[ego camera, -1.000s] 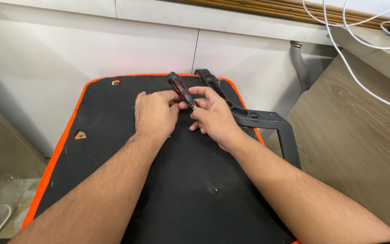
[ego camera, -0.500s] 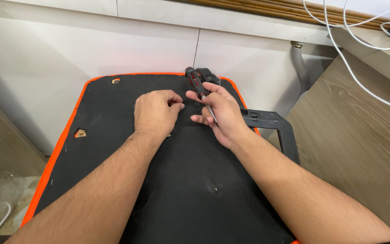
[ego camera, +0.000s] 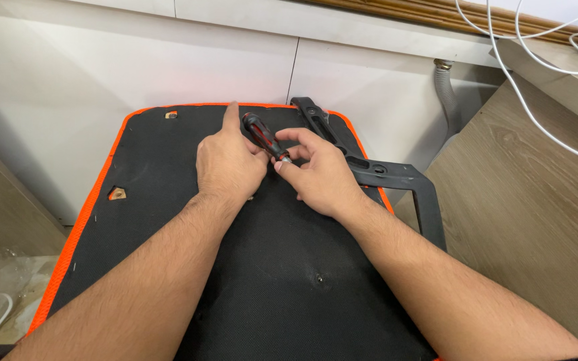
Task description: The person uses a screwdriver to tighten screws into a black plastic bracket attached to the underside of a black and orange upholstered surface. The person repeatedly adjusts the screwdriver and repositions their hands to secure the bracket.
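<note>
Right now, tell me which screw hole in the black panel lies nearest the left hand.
The far hole by the orange top edge, just left of the left hand. The other hole sits lower, at the left edge.

It looked like a room in a home or office during furniture assembly: white cabinet panels (ego camera: 235,60) stood at twelve o'clock, wood-look flooring (ego camera: 530,220) spread at three o'clock, and loose white cables (ego camera: 536,113) trailed at two o'clock.

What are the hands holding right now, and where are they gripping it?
A black-and-red screwdriver: the right hand pinches it near the shaft end of the handle, and the left hand steadies it from beside.
</note>
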